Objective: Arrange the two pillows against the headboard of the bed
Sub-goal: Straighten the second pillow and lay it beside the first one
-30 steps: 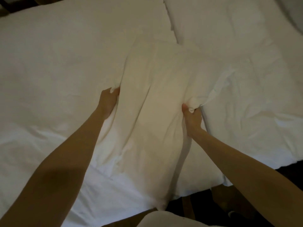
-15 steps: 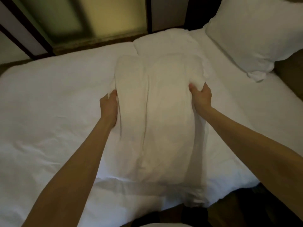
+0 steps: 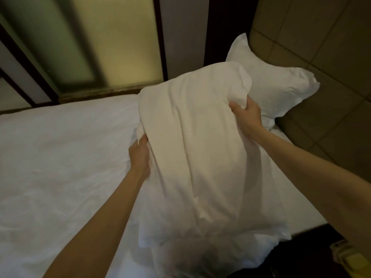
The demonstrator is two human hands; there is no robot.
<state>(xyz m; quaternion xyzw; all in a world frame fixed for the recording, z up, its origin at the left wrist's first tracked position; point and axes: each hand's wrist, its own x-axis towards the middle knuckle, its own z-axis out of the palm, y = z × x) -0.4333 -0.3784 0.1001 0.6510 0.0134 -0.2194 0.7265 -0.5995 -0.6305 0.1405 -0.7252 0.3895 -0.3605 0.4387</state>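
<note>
White bedding covers the bed [image 3: 60, 167] that fills the lower left, with a padded, panelled headboard [image 3: 321, 57] rising at the right and a frosted glass partition [image 3: 100, 43] behind. At the centre, the carried pillow [image 3: 196, 157] is held lengthwise above the mattress, its far end tipped toward the headboard. The left hand [image 3: 140, 155] has its fingers closed into a bunch of cloth on the left edge; the right hand [image 3: 248, 117] has thumb and fingers clamped on the upper right corner. Beyond it, the second pillow [image 3: 275, 87] already leans on the headboard at the far side. The step in hand looks like carrying this one up beside it. To do that well, I would keep both grips firm, swing the long side parallel to the headboard, set it down just beside the other pillow without knocking it, then plump it upright.
</note>
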